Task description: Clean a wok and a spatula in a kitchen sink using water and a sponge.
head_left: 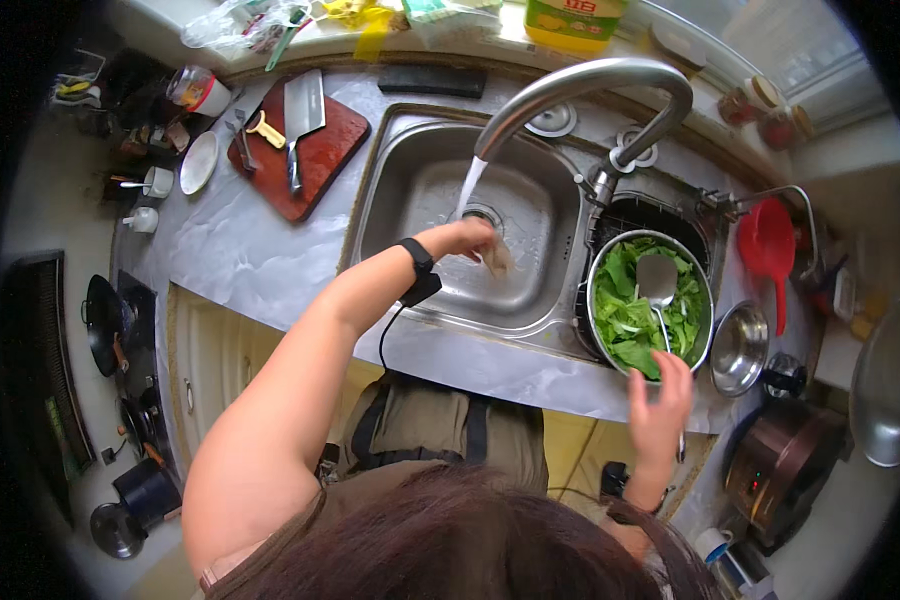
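My left hand is over the steel sink basin, its fingers on a small tan item that is too blurred to name. Beside that hand, water runs from the curved faucet towards the drain. On the right, a round metal pot holds leafy greens. A metal cooking turner lies across the leaves, its handle reaching over the near rim. My right hand is above that rim with fingers apart, hiding part of the handle; no grip on it shows.
Left of the sink, a cleaver and a yellow-handled peeler lie on a reddish-brown cutting board. A red strainer, a steel bowl and a dark electric cooker stand at right. Bottles and bags line the windowsill.
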